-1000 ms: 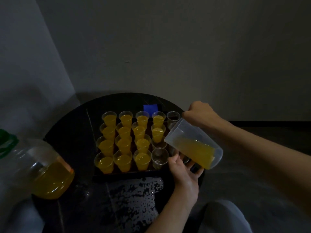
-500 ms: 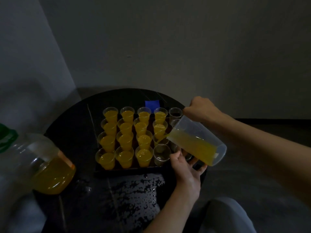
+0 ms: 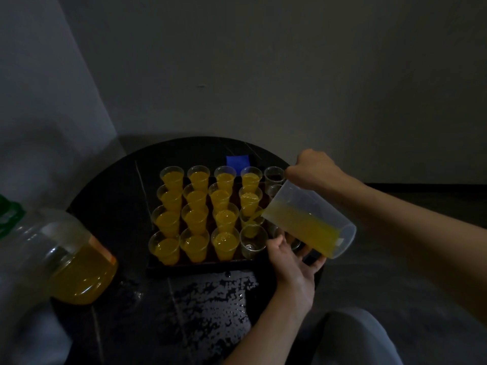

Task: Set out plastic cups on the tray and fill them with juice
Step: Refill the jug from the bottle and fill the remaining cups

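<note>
A dark tray (image 3: 200, 265) on the round black table (image 3: 110, 196) carries rows of clear plastic cups. Several cups (image 3: 195, 216) hold orange juice; the right-hand ones (image 3: 274, 174) look empty. My right hand (image 3: 313, 169) grips the handle of a translucent pitcher (image 3: 311, 222), tilted left, and juice runs from its lip into a cup (image 3: 250, 219) in the fourth column. An empty cup (image 3: 253, 239) stands just in front of that one. My left hand (image 3: 292, 256) is at the tray's front right corner, thumb and fingers curved around a clear cup (image 3: 296, 242) largely hidden under the pitcher.
A large clear juice bottle (image 3: 66, 259) with a green cap (image 3: 8, 214) stands at the table's left edge, partly full. A blue object (image 3: 238, 161) lies behind the tray. A speckled wet-looking patch (image 3: 210, 293) covers the table in front. Walls close in behind and left.
My right hand has tipped the pitcher further and brought its lip down to the fourth column, and juice now flows into a cup there. My left hand has stayed at the tray corner.
</note>
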A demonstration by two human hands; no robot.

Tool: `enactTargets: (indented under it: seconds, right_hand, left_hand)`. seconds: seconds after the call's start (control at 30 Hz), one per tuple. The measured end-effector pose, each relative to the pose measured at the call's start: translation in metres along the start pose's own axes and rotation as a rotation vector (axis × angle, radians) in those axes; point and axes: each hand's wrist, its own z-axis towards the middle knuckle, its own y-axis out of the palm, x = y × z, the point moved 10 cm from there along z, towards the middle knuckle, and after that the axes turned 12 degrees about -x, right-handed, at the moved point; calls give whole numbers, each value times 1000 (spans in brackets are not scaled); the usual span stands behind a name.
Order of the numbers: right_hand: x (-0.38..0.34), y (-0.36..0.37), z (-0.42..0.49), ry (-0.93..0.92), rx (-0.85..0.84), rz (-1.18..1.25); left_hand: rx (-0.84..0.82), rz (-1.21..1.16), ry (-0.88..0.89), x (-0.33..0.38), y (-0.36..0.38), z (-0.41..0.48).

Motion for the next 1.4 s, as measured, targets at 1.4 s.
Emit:
enactTargets:
  seconds: [1.4]
  right_hand:
    - [-1,-10,-3,-27,55,-35]
  left_hand:
    - [-22,1,-4,0,10,-4]
